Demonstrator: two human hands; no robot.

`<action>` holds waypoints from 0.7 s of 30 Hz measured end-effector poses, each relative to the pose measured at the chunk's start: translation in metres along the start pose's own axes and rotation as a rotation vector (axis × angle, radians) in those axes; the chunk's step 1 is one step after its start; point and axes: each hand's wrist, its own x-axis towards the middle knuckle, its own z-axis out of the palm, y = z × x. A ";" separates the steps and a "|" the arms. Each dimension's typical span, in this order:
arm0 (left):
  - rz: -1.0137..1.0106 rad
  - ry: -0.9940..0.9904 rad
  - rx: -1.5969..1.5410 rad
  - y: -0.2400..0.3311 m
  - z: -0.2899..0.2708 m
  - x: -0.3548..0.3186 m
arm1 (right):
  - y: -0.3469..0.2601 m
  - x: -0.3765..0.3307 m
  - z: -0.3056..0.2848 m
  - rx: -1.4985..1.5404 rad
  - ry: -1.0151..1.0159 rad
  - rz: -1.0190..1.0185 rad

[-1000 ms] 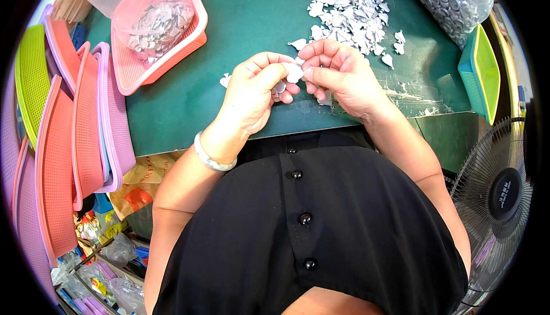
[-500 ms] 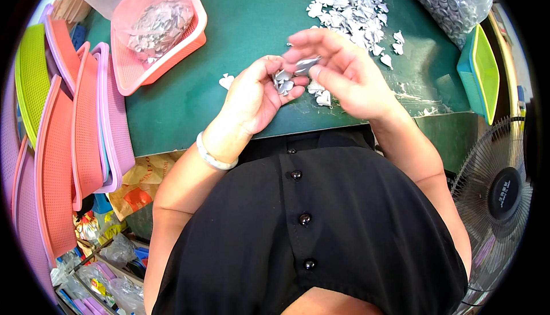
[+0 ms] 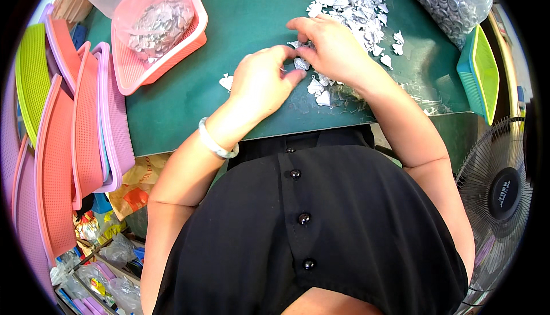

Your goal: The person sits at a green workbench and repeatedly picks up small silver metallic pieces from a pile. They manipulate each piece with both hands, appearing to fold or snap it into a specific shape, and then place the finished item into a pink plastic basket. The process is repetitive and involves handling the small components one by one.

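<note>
Piece (image 3: 301,63) sits between left hand (image 3: 264,79) and right hand (image 3: 332,47), above or on counter (image 3: 252,17). Left fingers curled, grip we cannot tell; right fingers apart from thumb. Loose pinch could, we judge, lose it among heap (image 3: 350,12).

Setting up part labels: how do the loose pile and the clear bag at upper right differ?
Shape: the pile is flat, spade-like pieces; the bag holds round, ring-like ones.
Containment: the pile lies loose on the table; the bag encloses its pieces.
Position: the pile is beside the right hand; the bag sits farther right.
Shared: both show many small grey pieces.
</note>
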 end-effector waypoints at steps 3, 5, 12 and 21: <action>0.041 -0.031 0.131 0.003 0.004 0.003 | 0.001 0.001 -0.001 0.006 -0.022 0.024; 0.084 0.037 0.155 -0.001 0.010 0.006 | 0.004 0.001 0.000 0.048 -0.010 0.045; -0.058 0.076 -0.265 -0.010 0.002 0.009 | 0.009 0.004 -0.016 0.452 -0.025 0.395; -0.470 -0.061 -1.195 -0.014 -0.010 0.012 | 0.006 0.005 -0.031 0.813 -0.064 0.576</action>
